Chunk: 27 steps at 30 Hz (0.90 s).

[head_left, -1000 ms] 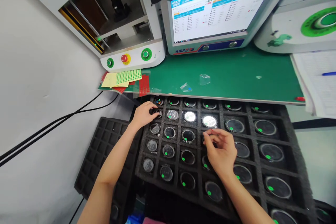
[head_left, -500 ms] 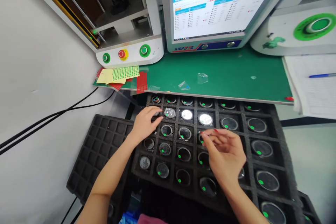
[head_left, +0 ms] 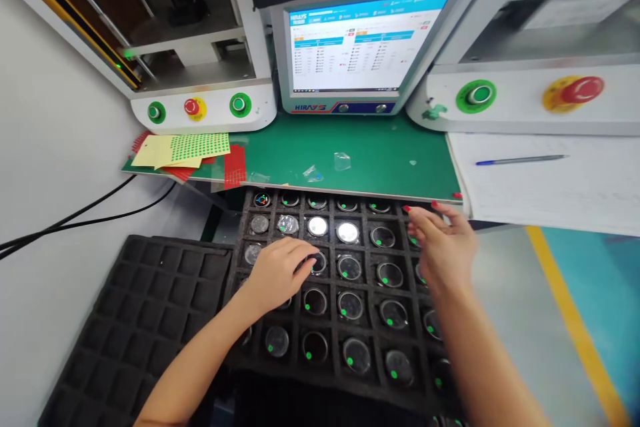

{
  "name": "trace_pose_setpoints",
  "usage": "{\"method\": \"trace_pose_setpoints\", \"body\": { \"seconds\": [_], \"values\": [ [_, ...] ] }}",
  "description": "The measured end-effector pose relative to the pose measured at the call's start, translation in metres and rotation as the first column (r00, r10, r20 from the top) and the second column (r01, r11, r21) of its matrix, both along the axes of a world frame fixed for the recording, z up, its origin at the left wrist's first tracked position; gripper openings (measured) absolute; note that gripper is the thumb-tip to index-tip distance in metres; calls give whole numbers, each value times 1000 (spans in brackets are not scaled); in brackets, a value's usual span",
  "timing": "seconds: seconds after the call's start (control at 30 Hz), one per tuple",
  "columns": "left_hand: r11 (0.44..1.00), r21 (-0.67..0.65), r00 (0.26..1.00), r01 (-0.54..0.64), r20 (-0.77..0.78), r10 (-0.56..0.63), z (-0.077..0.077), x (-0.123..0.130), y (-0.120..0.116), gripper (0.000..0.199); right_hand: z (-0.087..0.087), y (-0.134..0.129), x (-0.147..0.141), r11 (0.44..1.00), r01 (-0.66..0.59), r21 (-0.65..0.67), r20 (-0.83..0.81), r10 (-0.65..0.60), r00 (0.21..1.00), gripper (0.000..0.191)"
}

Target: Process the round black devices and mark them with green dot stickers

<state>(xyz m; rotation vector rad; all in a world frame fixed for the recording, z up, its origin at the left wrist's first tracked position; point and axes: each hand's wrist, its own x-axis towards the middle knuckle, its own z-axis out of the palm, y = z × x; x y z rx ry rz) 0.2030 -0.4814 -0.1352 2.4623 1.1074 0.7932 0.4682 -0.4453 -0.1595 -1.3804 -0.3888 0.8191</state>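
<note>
A black foam tray [head_left: 350, 250] holds round watch-like discs in square cells, many with a small green dot sticker. My left hand [head_left: 280, 273] hovers over the tray's left half, thumb and fingers curved and apart, near a dark disc [head_left: 318, 262]. Over the tray's back right corner is my right hand [head_left: 447, 247], fingers apart and nothing visible between them; it hides some cells. Two discs, a bright one [head_left: 317, 226] and another bright one [head_left: 347, 233], shine white in the second row. One watch face [head_left: 261, 200] at the back left shows coloured graphics.
Behind the tray runs a green bench [head_left: 380, 160] with green-dot sticker sheets [head_left: 200, 145], red strips [head_left: 235, 165] and clear film [head_left: 343, 161]. A monitor [head_left: 370, 47] stands between two machines. Papers [head_left: 540, 180] with a pen [head_left: 523, 160] lie right. Another foam tray [head_left: 145, 307] is at left.
The view has swung to the right. My right hand has moved from mid-tray to its back right corner. My left hand has shifted right and nearer across the cells, uncovering discs at the left.
</note>
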Motion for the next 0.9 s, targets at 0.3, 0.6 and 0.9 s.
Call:
{"method": "trace_pose_setpoints", "body": {
  "seconds": [0.3, 0.6, 0.9],
  "values": [
    [977, 172, 981, 122, -174, -92, -8, 88, 68, 36, 2, 4, -16, 997, 58, 58, -302, -38, 953, 65],
    [961, 188, 906, 203, -408, -112, -29, 135, 107, 43, -2, 8, -18, 997, 71, 37, -486, -45, 873, 66],
    [946, 237, 880, 219, -468, -87, -28, 143, 112, 42, -6, 8, -18, 995, 91, 36, -511, -60, 858, 67]
  ]
}}
